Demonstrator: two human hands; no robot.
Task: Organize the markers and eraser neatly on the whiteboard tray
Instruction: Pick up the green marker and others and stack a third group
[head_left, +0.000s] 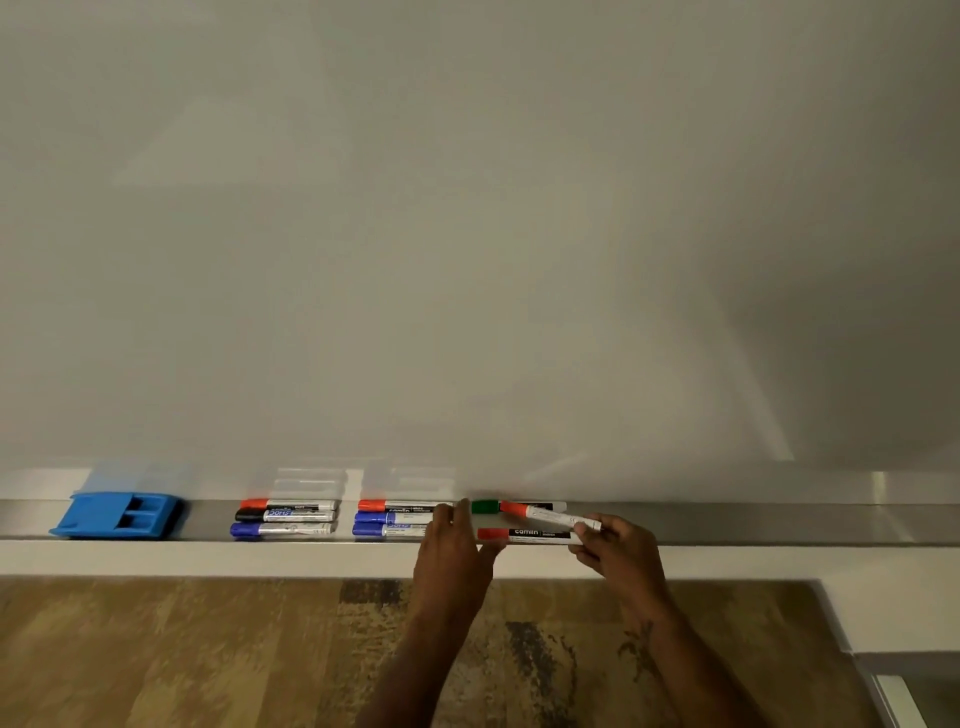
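A metal whiteboard tray (753, 522) runs across the view. A blue eraser (117, 515) lies at its left end. To its right lie three markers side by side (285, 517), capped orange, black and blue. A second group (395, 518) has one orange cap and two blue caps. My left hand (454, 551) rests on this group's right ends and touches a red-capped marker (530, 534) at the tray's front. A green-capped marker (485, 506) lies at the back. My right hand (618, 553) grips the tail of an orange-capped marker (550, 515), tilted across the green one.
The bare whiteboard (467, 234) fills the upper view. A white ledge (208, 558) runs below the tray. Under it lies a wood-patterned floor (208, 654). The tray's right stretch is bare metal. A white frame corner (883, 623) stands at the lower right.
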